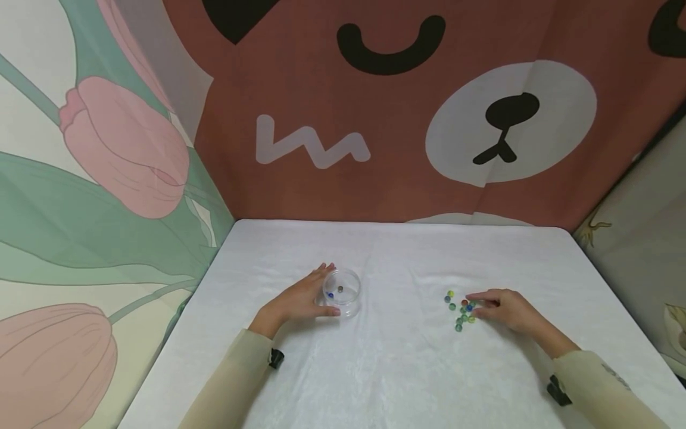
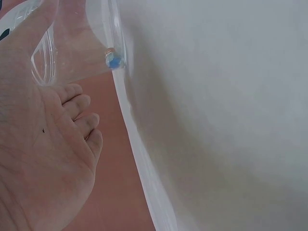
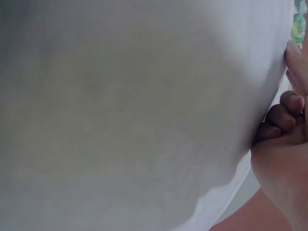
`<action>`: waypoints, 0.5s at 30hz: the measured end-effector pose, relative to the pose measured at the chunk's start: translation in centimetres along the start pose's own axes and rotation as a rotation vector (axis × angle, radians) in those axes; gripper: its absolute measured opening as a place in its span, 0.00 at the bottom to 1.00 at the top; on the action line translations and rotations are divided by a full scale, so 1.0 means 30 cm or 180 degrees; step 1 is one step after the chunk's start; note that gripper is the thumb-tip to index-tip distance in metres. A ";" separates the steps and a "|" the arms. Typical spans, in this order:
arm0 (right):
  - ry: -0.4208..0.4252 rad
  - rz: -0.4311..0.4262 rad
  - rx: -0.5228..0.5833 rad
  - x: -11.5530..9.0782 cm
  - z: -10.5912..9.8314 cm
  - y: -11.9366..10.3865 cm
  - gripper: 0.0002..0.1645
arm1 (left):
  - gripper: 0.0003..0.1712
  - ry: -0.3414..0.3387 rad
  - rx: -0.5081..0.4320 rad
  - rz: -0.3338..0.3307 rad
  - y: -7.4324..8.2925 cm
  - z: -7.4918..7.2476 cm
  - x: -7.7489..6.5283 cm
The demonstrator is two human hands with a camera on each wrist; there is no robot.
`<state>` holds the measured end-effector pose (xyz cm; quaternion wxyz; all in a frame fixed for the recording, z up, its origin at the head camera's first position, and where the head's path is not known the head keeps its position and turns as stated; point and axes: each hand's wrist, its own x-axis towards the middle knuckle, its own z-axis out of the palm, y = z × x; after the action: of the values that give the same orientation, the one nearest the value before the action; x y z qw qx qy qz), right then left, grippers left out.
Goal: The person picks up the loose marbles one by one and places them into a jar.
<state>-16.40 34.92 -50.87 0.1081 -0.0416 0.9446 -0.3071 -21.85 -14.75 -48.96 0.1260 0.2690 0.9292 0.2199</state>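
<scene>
A clear round plastic jar (image 1: 351,307) stands on the white cloth, left of the middle. Two marbles show inside it, a blue marble (image 1: 330,295) and a brownish marble (image 1: 340,289). My left hand (image 1: 302,298) holds the jar from its left side, thumb in front and fingers behind. To the right, several glass marbles (image 1: 463,317), mostly green with some yellow, blue and red, lie in a loose cluster. At the cluster's right edge, my right hand (image 1: 506,308) reaches in with thumb and index finger apart. Its other fingers (image 3: 281,118) are curled under in the right wrist view.
A white cloth (image 1: 386,369) covers the table. Behind its far edge hangs a brown curtain (image 1: 321,196) with a bear print. On the left is a tulip-print curtain (image 1: 134,149), and another pale curtain (image 1: 643,208) borders the right side.
</scene>
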 end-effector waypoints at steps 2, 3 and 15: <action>0.0016 0.0030 0.0008 -0.002 0.002 -0.002 0.27 | 0.66 -0.0001 -0.0011 0.0002 0.001 0.000 -0.001; 0.0020 0.0040 0.0019 -0.002 0.004 -0.002 0.27 | 0.66 -0.0004 -0.0020 0.0002 0.002 -0.001 -0.001; 0.0159 -0.0101 0.0021 -0.006 0.005 0.006 0.19 | 0.65 -0.0007 -0.0011 0.0008 0.004 -0.004 -0.004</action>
<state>-16.20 34.99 -51.06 0.0798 -0.0484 0.9452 -0.3128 -21.74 -14.78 -48.78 0.1271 0.2701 0.9284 0.2214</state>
